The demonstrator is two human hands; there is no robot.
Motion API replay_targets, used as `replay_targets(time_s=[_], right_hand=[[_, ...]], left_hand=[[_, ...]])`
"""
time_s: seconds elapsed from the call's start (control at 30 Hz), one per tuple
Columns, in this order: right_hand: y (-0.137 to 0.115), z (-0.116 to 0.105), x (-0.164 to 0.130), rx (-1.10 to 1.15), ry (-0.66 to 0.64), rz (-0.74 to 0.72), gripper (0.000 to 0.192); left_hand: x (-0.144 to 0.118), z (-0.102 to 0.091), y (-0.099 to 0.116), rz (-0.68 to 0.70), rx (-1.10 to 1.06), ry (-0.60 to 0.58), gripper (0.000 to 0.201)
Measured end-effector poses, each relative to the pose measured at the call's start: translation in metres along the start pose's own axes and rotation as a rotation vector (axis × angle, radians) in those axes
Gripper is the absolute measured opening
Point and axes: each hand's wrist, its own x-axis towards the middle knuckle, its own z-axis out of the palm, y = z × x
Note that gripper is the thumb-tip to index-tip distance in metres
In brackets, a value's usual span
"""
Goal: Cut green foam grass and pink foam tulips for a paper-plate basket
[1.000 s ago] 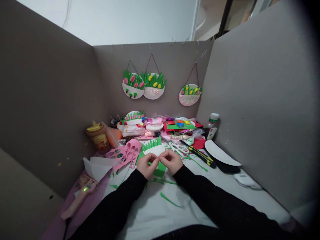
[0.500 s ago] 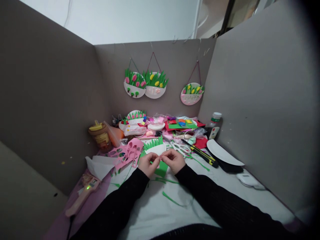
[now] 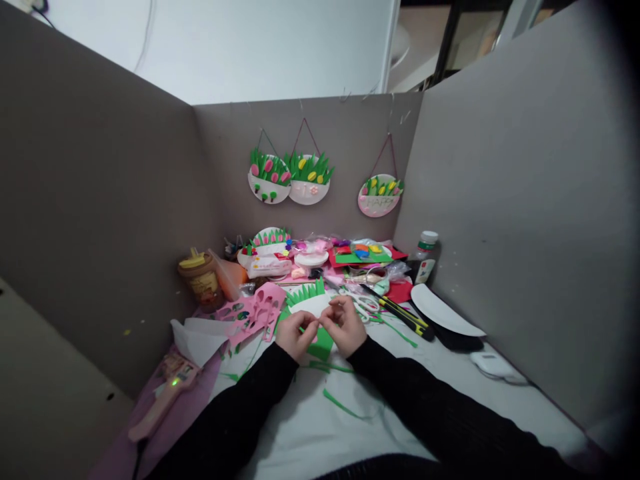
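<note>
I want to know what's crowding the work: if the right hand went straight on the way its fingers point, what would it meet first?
Probably the left hand: the right hand points leftward at it, fingertips nearly meeting over the green foam piece.

Small pink piece (image 3: 317, 325), barely visible, pinched above green foam sheet (image 3: 323, 341); details unclear.

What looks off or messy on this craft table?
Green paper strips lie loose on the white table below both hands. The glue gun at left rests on a pink sheet with its light lit. Nothing looks spilled or broken.
</note>
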Motion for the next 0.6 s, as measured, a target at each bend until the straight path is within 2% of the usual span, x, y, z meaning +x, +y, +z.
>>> replay_targets(time_s=[0.1, 0.3, 0.4, 0.5, 0.6], right_hand=[[-0.001, -0.003, 0.002, -0.012, 0.002, -0.016, 0.031], [0.007, -0.014, 0.008, 0.045, 0.056, -0.007, 0.023], [0.006, -0.014, 0.007, -0.064, -0.008, -0.006, 0.016], [-0.001, -0.012, 0.006, -0.246, -0.108, -0.020, 0.008], [-0.007, -0.010, 0.006, -0.346, -0.101, -0.024, 0.014]], left_hand=[[0.001, -0.001, 0.003, -0.034, -0.044, -0.012, 0.019], [0.004, -0.002, 0.002, -0.211, -0.189, -0.029, 0.025], [0.004, -0.002, -0.001, -0.235, -0.200, -0.067, 0.024], [0.004, -0.001, -0.003, -0.195, -0.185, -0.100, 0.020], [0.005, -0.002, -0.002, -0.172, -0.178, -0.106, 0.018]])
